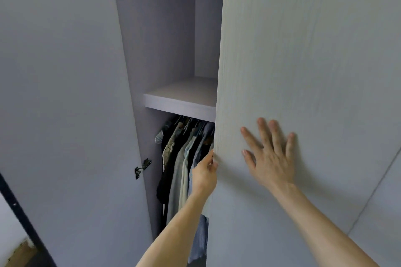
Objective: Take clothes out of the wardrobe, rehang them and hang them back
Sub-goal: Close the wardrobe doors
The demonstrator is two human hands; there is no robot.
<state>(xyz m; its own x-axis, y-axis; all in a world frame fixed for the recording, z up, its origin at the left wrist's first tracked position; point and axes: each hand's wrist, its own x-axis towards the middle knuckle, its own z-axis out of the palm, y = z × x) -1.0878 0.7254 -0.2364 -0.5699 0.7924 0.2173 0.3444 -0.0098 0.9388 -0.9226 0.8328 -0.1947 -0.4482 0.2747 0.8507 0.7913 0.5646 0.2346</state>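
Two bare forearms reach forward from the bottom edge towards a pale wardrobe (156, 28). The right hand (271, 158) lies flat against the front of the right-hand door (303, 50), its fingers (263, 130) straight and spread and holding nothing. The left hand (205, 171) grips the left edge of that same door, with the thumb on the front face and the fingers curled round behind the edge, out of sight. This door is whitish with a faint vertical wood grain.

The clothes (184, 158) hang in the narrow gap between the two doors, just behind and to the left of the left hand. Whether the hidden fingers touch the nearest garment cannot be told. The garments are packed close together on hangers (186, 122). From left to right they are a black piece, a cream one with small dark dots, a pale grey-green one, a light blue one, and a blue striped shirt that hangs lowest, beside the left wrist.

The left-hand door (65, 93) stands open, plain grey-white, with a metal hinge (142, 168) on its inner edge. Above the clothes a pale shelf (184, 95) spans the wardrobe, and the compartment walls rise behind it. A patch of wood-toned floor (19, 253) shows at bottom left.
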